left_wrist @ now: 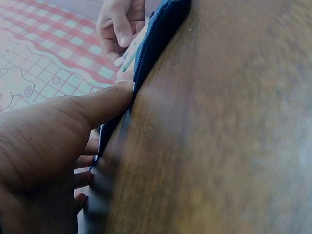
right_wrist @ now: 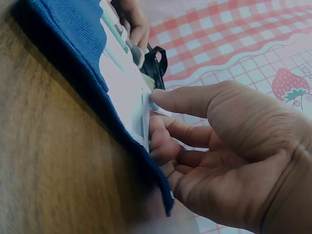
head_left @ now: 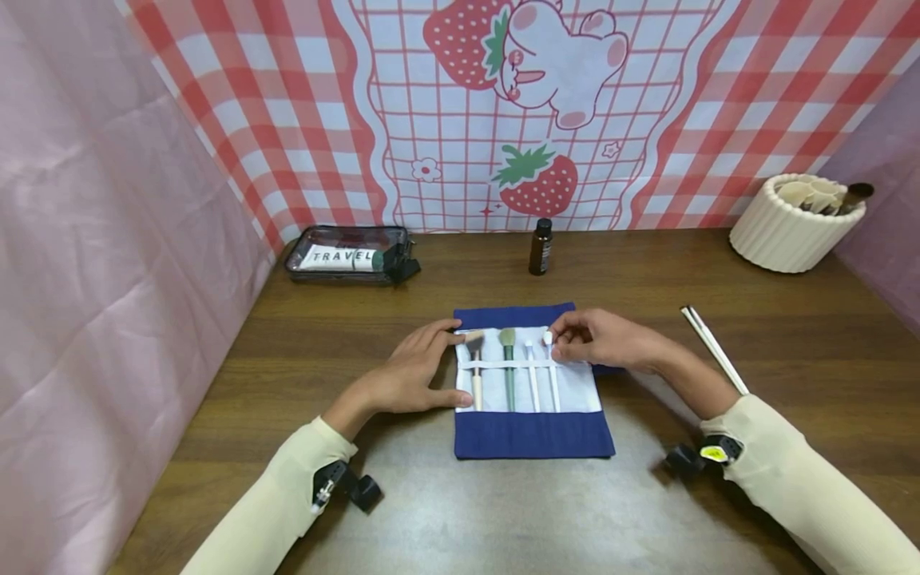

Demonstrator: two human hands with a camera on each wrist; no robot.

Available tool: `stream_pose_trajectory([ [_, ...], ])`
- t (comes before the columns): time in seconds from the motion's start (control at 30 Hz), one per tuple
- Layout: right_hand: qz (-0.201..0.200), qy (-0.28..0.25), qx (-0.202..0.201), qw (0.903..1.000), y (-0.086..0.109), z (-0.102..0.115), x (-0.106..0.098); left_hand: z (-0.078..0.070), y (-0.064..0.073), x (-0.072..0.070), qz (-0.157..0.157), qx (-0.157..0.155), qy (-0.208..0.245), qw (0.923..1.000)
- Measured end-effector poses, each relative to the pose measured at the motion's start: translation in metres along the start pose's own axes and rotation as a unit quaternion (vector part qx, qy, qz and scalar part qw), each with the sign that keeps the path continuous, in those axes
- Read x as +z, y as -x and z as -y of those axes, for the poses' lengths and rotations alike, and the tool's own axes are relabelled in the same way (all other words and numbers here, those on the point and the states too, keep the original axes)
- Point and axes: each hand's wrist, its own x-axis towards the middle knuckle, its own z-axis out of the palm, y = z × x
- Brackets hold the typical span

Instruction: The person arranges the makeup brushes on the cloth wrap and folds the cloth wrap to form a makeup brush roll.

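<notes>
A navy fabric brush roll with a pale lining lies unfolded on the table. Under its white elastic band sit a brush with dark bristles, a green-handled brush and two slim white brushes. My left hand rests along the roll's left edge, fingers spread and thumb extended. At the other side, my right hand pinches the rightmost white brush near its head, just above the band. In the right wrist view the thumb and curled fingers meet at the lining's edge and partly hide that brush.
Behind the roll stands a small brown bottle. A clear travel pouch with a white tube lies back left. A ribbed cream holder containing brushes stands back right. Two thin white sticks with dark tips lie beside my right forearm.
</notes>
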Motion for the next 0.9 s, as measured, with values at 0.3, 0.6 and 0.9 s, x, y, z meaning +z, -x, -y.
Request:
stream_pose_trajectory([
  [0.3, -0.061, 0.114, -0.012, 0.9915, 0.011, 0.001, -0.015, 0.001, 0.0, 0.001, 0.0, -0.002, 0.005, 1.0],
  [0.6, -0.173, 0.288, 0.088, 0.9379, 0.043, 0.0, -0.065, 0.001, 0.002, 0.0, -0.002, -0.001, 0.006, 1.0],
  [0.9, -0.169, 0.334, 0.182, 0.9091, 0.072, -0.023, -0.099, 0.0, 0.001, -0.001, 0.002, -0.003, 0.002, 1.0],
])
